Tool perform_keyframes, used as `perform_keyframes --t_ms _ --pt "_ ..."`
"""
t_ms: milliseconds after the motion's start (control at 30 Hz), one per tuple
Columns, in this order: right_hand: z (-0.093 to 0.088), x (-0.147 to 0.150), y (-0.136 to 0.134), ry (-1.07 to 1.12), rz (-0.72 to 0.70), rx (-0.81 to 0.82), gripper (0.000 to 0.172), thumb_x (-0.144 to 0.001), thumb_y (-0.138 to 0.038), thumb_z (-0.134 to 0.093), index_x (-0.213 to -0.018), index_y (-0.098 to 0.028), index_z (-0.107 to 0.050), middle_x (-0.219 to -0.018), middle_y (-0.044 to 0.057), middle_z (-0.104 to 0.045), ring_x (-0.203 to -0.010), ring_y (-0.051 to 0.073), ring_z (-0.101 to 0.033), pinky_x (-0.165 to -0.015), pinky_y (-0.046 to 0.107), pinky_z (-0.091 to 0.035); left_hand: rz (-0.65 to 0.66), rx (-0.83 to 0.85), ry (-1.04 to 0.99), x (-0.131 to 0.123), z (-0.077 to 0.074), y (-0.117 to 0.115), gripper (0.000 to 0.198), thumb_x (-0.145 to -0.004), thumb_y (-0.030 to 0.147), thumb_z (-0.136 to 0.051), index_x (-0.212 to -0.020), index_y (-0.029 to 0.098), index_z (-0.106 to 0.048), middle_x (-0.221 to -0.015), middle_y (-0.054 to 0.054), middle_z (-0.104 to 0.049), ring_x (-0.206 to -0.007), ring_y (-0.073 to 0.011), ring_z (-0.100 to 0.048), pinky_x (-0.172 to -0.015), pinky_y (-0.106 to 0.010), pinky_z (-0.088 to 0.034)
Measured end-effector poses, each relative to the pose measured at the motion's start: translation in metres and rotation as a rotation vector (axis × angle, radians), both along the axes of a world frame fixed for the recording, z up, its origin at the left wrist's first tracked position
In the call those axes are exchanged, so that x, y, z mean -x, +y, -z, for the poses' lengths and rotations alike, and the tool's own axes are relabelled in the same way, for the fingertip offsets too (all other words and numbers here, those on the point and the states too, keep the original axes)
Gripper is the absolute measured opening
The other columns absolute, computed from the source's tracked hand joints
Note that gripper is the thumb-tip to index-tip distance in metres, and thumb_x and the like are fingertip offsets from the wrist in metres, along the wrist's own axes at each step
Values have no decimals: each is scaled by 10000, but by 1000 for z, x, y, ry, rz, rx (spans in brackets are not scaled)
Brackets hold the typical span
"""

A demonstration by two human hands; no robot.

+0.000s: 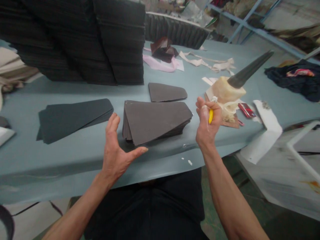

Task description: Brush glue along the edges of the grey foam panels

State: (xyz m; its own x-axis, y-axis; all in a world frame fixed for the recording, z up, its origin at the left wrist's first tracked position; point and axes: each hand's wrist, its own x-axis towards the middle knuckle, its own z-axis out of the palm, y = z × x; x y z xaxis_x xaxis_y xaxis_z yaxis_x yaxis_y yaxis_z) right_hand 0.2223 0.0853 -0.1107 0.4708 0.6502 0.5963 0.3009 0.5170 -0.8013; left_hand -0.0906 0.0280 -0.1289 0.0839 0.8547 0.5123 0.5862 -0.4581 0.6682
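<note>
A stack of grey-brown tapered sheets (pixel 157 118) lies in the middle of the table, its edges slightly fanned. My left hand (pixel 116 150) is open at the stack's left front corner, thumb and fingers spread wide. My right hand (pixel 208 120) is closed around a small yellow-handled tool (pixel 211 116), whose working end I cannot make out. It hovers to the right of the stack. Behind the stack lies one smaller tapered piece (pixel 167 92). Several dark green-grey tapered sheets (pixel 75 116) are fanned out at the left.
Tall black stacks (pixel 120 43) rise at the back left. On the right stand a cream-coloured block (pixel 221 89) with a dark pointed piece in it, a red packet (pixel 247 110) and a bent white sheet (pixel 266 130). Fabric scraps (pixel 162 63) lie behind, dark cloth (pixel 292 80) far right.
</note>
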Motion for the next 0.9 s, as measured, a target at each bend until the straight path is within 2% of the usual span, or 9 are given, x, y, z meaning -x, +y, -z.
perform_keyframes --t_ms 67,167,333,500,600,700,900 --pt "8 2 3 64 -16 23 309 -996 -556 -708 -1147 -293 -648 -1319 40 -790 -1233 215 -778 -1207 552 -557 39 10 -9 -4 3 4 1223 -791 767 -828 -1740 326 -195 -1823 -213 -261 -1700 -422 -267 -1368 -660 -310" --pt "12 10 8 101 -51 23 305 -1004 -554 -698 -1149 -293 -639 -1327 37 -789 -1248 210 -772 -1227 550 -542 95 -10 -12 -6 0 9 1268 -757 768 -852 -1745 333 -188 -1827 -202 -268 -1703 -427 -253 -1372 -656 -300" --pt "7 27 10 70 -125 -8 279 -989 -521 -742 -1117 -289 -654 -1245 27 -824 -1194 212 -801 -1208 531 -568 100 1 -55 -7 -2 12 1105 -837 688 -839 -1727 348 -279 -1800 -153 -364 -1679 -393 -334 -1372 -602 -343" --pt "1 32 -5 16 -115 -1 252 -1008 -460 -745 -1137 -267 -648 -1249 40 -822 -1220 220 -797 -1224 550 -555 98 31 -159 -3 3 10 978 -885 639 -825 -1699 359 -361 -1794 -123 -390 -1674 -366 -352 -1380 -583 -328" --pt "0 32 -15 -38 -107 -16 206 -1020 -407 -743 -1129 -268 -637 -1249 44 -814 -1229 220 -796 -1205 531 -576 138 56 -193 4 2 11 881 -912 570 -833 -1663 348 -430 -1773 -118 -429 -1667 -341 -375 -1362 -562 -371" --pt "0 35 -19 -101 -101 -35 188 -1022 -381 -740 -1139 -269 -644 -1275 55 -804 -1248 214 -787 -1180 490 -598 190 90 -230 14 0 15 805 -920 487 -854 -1621 319 -493 -1730 -119 -497 -1623 -313 -458 -1320 -518 -453" --pt "7 40 -8 -116 -38 -66 218 -1031 -420 -718 -1157 -258 -645 -1325 75 -781 -1290 219 -765 -1210 532 -569 226 112 -238 28 -2 22 809 -867 537 -892 -1582 364 -554 -1720 -74 -522 -1607 -268 -484 -1260 -390 -520"
